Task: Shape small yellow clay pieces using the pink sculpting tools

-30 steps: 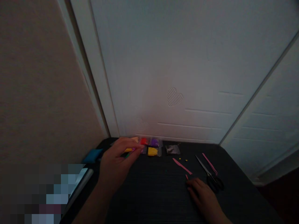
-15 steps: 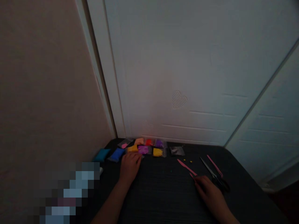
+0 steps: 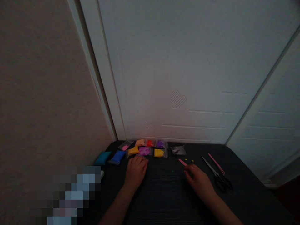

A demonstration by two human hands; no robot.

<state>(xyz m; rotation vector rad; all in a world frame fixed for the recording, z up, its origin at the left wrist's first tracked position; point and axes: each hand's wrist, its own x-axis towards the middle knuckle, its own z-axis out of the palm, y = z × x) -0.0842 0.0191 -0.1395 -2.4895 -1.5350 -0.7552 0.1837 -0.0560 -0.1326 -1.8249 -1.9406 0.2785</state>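
Note:
My left hand (image 3: 136, 168) rests on the dark table with its fingers curled down, just in front of the orange packet (image 3: 133, 151) and the magenta packet (image 3: 144, 151). Whatever may be under those fingers is hidden, though a clear edge shows near the fingertips. On the right, my right hand (image 3: 197, 178) is closed over the handle end of a pink plastic knife (image 3: 182, 162), whose blade points away to the left. Two tiny yellow bits (image 3: 192, 161) lie just beyond this hand. The slim pink tool seen earlier in it is out of sight.
Scissors (image 3: 217, 175) with black handles and pink tweezers (image 3: 217, 164) lie at the right. Along the back are a blue packet (image 3: 117, 157), a teal packet (image 3: 102, 158), a yellow packet (image 3: 159, 152) and a clear bag (image 3: 178, 150). A white door panel (image 3: 199, 62) stands behind.
My right hand has moved left and away from me, from beside the scissors onto the knife's handle end. My left hand has shifted slightly right and nearer, uncovering more of the orange packet.

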